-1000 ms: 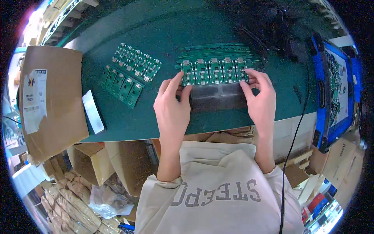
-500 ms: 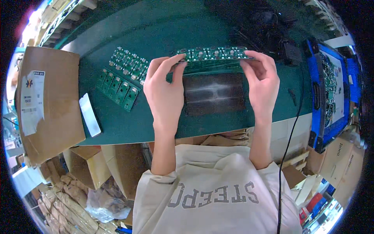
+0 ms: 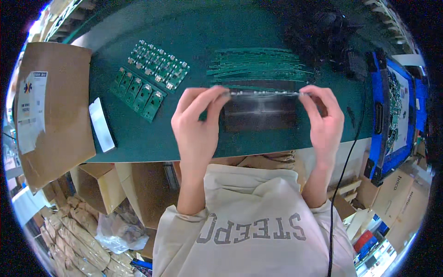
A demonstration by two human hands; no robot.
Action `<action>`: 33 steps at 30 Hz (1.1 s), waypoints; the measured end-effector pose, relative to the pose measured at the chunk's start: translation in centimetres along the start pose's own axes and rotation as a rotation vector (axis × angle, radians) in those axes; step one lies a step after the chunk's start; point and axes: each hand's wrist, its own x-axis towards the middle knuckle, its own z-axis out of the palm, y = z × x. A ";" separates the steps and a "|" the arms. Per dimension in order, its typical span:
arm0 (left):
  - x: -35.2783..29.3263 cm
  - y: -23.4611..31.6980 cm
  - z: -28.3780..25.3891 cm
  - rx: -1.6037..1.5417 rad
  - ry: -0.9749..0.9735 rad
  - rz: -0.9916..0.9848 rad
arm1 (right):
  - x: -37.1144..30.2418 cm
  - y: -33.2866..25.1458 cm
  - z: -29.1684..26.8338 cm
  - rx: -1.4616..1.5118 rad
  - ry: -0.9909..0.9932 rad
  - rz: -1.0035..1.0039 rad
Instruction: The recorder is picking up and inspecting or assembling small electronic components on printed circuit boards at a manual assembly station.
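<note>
A thin green circuit board panel point(image 3: 263, 93), seen nearly edge-on, spans the gap between my two hands. My left hand point(image 3: 197, 121) pinches its left end between thumb and fingers. At the other end, my right hand point(image 3: 326, 121) grips the panel the same way. Just beyond it lies a group of green circuit boards point(image 3: 256, 62), showing mostly as narrow edges. Below the held panel is a dark rectangular pad point(image 3: 260, 115) with a shiny streak. Left of my hands, two flat board panels rest on the green table: one with silvery connectors point(image 3: 158, 64) and a plainer one point(image 3: 138, 94).
A cardboard box point(image 3: 60, 106) stands at the left table edge, beside a white slab point(image 3: 101, 124). Black, tangled-looking items point(image 3: 327, 39) lie at the back right. A blue-framed rack point(image 3: 385, 115) holding boards stands at right. A black cable point(image 3: 344, 180) hangs down near my right arm.
Both hands have drawn the panel nearer to me and tipped it from showing its component face to nearly edge-on. The group of boards behind it has come into view.
</note>
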 end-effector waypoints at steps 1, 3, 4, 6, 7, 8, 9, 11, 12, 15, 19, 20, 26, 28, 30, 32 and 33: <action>0.0 -0.2 0.1 -0.004 -0.014 -0.041 | -0.1 0.2 0.1 -0.007 -0.014 0.031; 0.6 -0.1 0.4 -0.003 0.002 -0.009 | 0.1 0.1 0.3 -0.033 0.013 -0.017; 0.9 0.0 0.6 -0.003 0.017 0.023 | 0.2 0.0 0.4 -0.059 0.041 -0.065; 1.3 0.2 0.8 -0.004 0.046 0.088 | 0.3 -0.1 0.5 -0.111 0.098 -0.161; 1.2 0.2 0.6 -0.004 0.044 0.089 | 0.2 -0.2 0.4 -0.111 0.099 -0.159; 0.8 0.3 0.3 -0.005 0.019 0.056 | 0.0 -0.3 0.1 -0.108 0.070 -0.149; 0.3 0.3 -0.1 -0.007 -0.005 0.022 | -0.3 -0.3 -0.3 -0.105 0.040 -0.138; -0.3 0.3 -0.5 -0.010 -0.054 -0.049 | -0.7 -0.3 -0.6 -0.099 -0.022 -0.116; -0.4 0.1 -0.4 -0.009 -0.056 -0.053 | -0.7 -0.1 -0.5 -0.101 -0.025 -0.113; -0.4 -0.4 0.5 -0.005 0.000 0.008 | -0.2 0.6 0.2 -0.122 0.017 -0.119; -0.3 -1.3 0.8 0.029 0.050 0.063 | 0.3 0.7 0.2 -0.144 0.010 -0.136; -0.2 -1.5 0.8 0.046 0.063 0.080 | 0.4 0.7 0.1 -0.152 0.000 -0.142; -1.0 -0.7 -0.2 0.076 0.048 0.017 | 0.1 0.8 -0.4 -0.118 -0.072 -0.176; -0.3 -0.8 -0.1 0.082 0.068 0.031 | 0.3 0.8 -0.1 -0.117 -0.058 -0.194; 0.5 -1.5 0.5 0.090 0.096 0.053 | 0.4 1.4 0.4 -0.121 -0.031 -0.216; 1.0 -1.5 0.8 0.096 0.111 0.065 | 0.7 1.6 0.7 -0.120 -0.018 -0.228; 1.4 -1.2 0.9 0.087 0.133 0.088 | 1.1 1.4 0.8 -0.120 -0.005 -0.237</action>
